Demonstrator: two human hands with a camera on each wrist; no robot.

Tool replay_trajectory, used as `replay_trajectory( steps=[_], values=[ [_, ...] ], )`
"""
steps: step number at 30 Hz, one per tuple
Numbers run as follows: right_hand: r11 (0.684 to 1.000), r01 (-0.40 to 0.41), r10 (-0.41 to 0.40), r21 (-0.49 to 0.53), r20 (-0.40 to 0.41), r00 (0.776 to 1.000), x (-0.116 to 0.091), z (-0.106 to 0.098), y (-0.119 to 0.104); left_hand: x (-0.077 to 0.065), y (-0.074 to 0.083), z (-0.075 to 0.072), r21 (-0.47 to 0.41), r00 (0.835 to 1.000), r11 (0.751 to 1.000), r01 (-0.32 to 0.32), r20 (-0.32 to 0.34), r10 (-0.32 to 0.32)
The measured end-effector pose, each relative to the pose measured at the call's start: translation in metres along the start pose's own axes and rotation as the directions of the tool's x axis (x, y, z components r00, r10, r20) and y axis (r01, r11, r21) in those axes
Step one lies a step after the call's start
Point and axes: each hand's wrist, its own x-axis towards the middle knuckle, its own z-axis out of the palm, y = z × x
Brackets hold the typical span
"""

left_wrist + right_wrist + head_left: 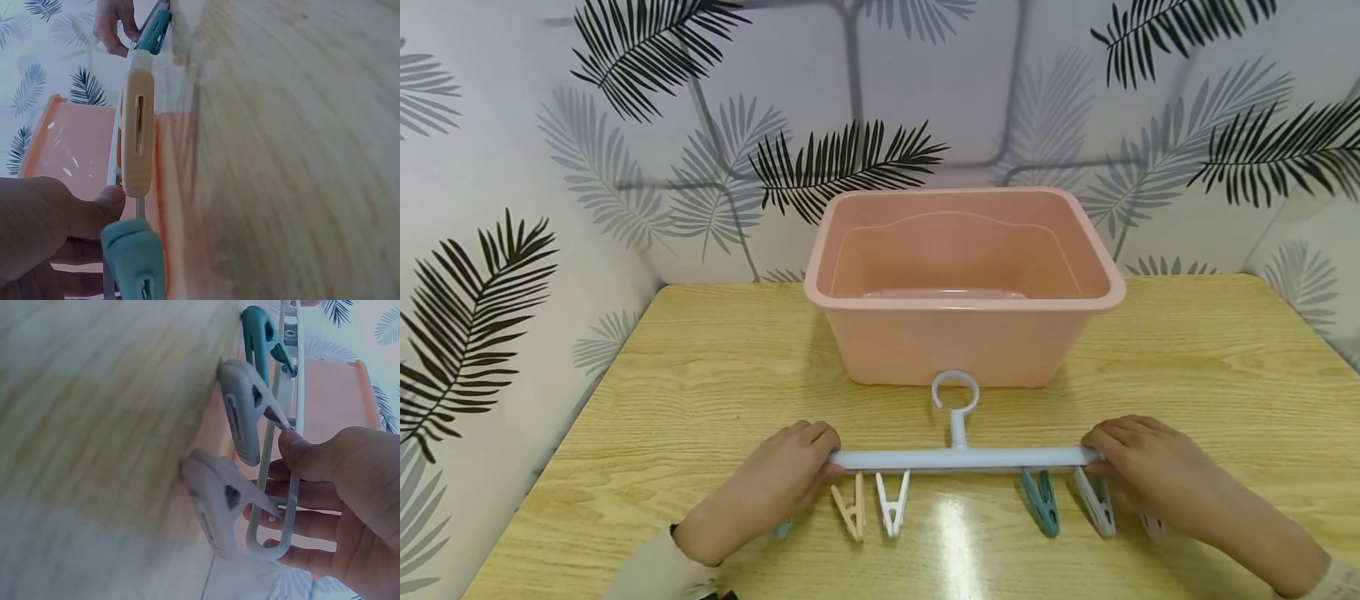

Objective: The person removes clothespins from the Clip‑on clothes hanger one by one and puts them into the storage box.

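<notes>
Both hands hold a pale blue-white clip hanger [917,459] level over the table, one at each end of its bar. My left hand [786,471] grips the left end, thumb on the near side. The right end is pinched by my right hand [1157,475], its fingers behind the frame in the right wrist view. A round hook rises from the middle. Below the bar hang clothespins: a beige one [852,508], a white one [892,505], a teal one [1041,502] and a grey one [1097,502]. Another teal clothespin [134,256] hangs by my left hand, a pinkish-grey one [215,500] by my right.
A pink plastic basin [955,342] stands at the back of the wood-grain table [722,358], directly behind the hanger's hook. Behind the table is a wall [925,83] with a leaf pattern.
</notes>
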Motion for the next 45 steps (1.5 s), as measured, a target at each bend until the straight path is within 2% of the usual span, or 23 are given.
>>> replay_trajectory(
  steps=[11,15,21,28,32,36,38,41,43,45],
  values=[
    [0.997,-0.060,0.056,-0.042,-0.080,0.995,0.002,-0.017,-0.007,-0.004,0.009,-0.023,-0.025,0.997,1.000,0.002,-0.078,-0.004],
    [0.997,-0.067,0.062,-0.030,-0.134,0.989,0.003,-0.022,-0.009,-0.006,0.011,-0.029,-0.011,0.991,1.000,-0.011,-0.131,0.009],
    [0.998,-0.059,0.058,0.003,-0.198,0.979,0.007,-0.031,-0.010,-0.006,0.013,-0.038,0.063,0.970,0.998,-0.028,-0.240,0.043],
    [0.994,-0.061,0.083,0.095,-0.250,0.965,0.013,-0.042,-0.011,-0.006,0.012,-0.048,0.135,0.930,0.989,-0.062,-0.351,0.106],
    [0.987,-0.070,0.111,0.147,-0.292,0.950,0.018,-0.045,-0.011,-0.005,0.011,-0.053,0.168,0.915,0.983,-0.075,-0.380,0.135],
    [0.978,-0.105,0.162,0.178,-0.347,0.924,0.021,-0.045,-0.011,0.001,0.011,-0.058,0.217,0.912,0.973,-0.074,-0.381,0.154],
    [0.977,-0.127,0.185,0.172,-0.385,0.904,0.023,-0.044,-0.011,0.005,0.012,-0.061,0.266,0.916,0.962,-0.067,-0.365,0.165],
    [0.977,-0.148,0.202,0.155,-0.437,0.877,0.028,-0.043,-0.011,0.010,0.013,-0.068,0.374,0.924,0.926,-0.039,-0.340,0.176],
    [0.977,-0.154,0.207,0.150,-0.459,0.864,0.033,-0.044,-0.011,0.014,0.013,-0.073,0.441,0.924,0.897,-0.014,-0.338,0.181],
    [0.978,-0.156,0.202,0.137,-0.462,0.863,0.038,-0.048,-0.010,0.019,0.014,-0.078,0.481,0.919,0.876,0.020,-0.353,0.173]
  ],
)
